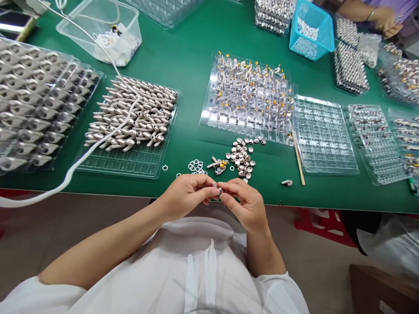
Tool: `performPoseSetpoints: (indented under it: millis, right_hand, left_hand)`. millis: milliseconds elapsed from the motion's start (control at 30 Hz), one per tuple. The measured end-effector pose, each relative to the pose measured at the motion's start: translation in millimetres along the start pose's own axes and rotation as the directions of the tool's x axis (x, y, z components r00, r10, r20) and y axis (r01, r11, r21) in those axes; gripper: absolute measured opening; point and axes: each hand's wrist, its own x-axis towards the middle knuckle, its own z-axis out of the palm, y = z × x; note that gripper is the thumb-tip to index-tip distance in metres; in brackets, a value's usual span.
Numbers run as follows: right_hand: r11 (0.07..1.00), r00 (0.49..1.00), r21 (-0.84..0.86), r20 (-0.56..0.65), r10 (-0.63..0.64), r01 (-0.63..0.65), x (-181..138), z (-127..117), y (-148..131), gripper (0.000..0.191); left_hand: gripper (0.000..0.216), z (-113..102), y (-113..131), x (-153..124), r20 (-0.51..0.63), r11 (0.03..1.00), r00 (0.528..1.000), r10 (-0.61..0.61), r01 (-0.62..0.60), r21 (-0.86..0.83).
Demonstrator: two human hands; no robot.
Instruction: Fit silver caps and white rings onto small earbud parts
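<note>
My left hand [185, 195] and my right hand [246, 201] meet at the table's front edge. Between their fingertips they pinch a small beige earbud shell [220, 190] with a dark opening; the fingers cover most of it. Just beyond my left hand lie several white rings [195, 166]. A few stemmed earbud parts with yellow tabs [220, 165] rest right in front of the fingers. Past my right hand is a loose pile of round beige caps [241, 158]. Farther right, one stemmed earbud piece [287, 182] lies alone beside a thin wooden stick [298, 159].
A clear tray of earbud stems [134, 113] and stacked trays of larger shells [26, 104] stand left, crossed by a white cable [98, 141]. A tray of yellow-tabbed parts [252, 96] lies ahead. Behind are a clear bin [131, 26] and blue basket [312, 46]. A co-worker's hand [384, 19] shows far right.
</note>
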Motion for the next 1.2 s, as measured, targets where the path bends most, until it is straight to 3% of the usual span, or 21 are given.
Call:
performPoseSetpoints:
  millis: [533, 800, 967, 1033, 1100, 1133, 1200]
  right_hand:
    - [0.992, 0.996, -0.090, 0.002, -0.094, 0.093, 0.4, -2.5, 5.7, 0.033]
    - [0.957, 0.972, -0.246, -0.137, -0.192, 0.154, 0.9, 9.1, 1.8, 0.023]
    - [0.982, 0.974, -0.171, -0.197, -0.115, 0.082, -1.1, 13.3, 4.8, 0.018]
    - [0.995, 0.979, -0.092, -0.198, -0.048, 0.030, -2.1, 12.8, 6.6, 0.016]
    - [0.999, 0.979, -0.015, -0.200, 0.035, -0.038, -2.6, 12.0, 8.2, 0.014]
    - [0.997, 0.977, 0.020, -0.201, 0.073, -0.071, -2.6, 11.9, 8.7, 0.013]
    - [0.989, 0.972, 0.084, -0.194, 0.134, -0.120, -2.2, 12.6, 9.1, 0.011]
  left_hand:
    - [0.032, 2.2, 1.3, 3.7, 0.063, 0.964, 0.986, -0.152, 0.162, -0.211]
    - [0.033, 6.1, -1.3, 6.9, 0.074, 0.969, 0.987, -0.142, 0.154, -0.195]
    - [0.033, 8.4, -5.6, 5.6, 0.032, 0.986, 0.994, -0.107, 0.110, -0.127]
    - [0.029, 8.4, -7.3, 3.2, -0.049, 0.999, 0.998, -0.038, 0.037, -0.034]
    - [0.029, 7.3, -9.4, 0.6, -0.132, 0.983, 0.979, 0.154, -0.138, 0.123]
    - [0.029, 6.4, -10.6, -0.4, -0.144, 0.943, 0.947, 0.287, -0.253, 0.218]
    - [0.021, 4.2, -13.2, -1.6, -0.092, 0.795, 0.839, 0.535, -0.464, 0.390]
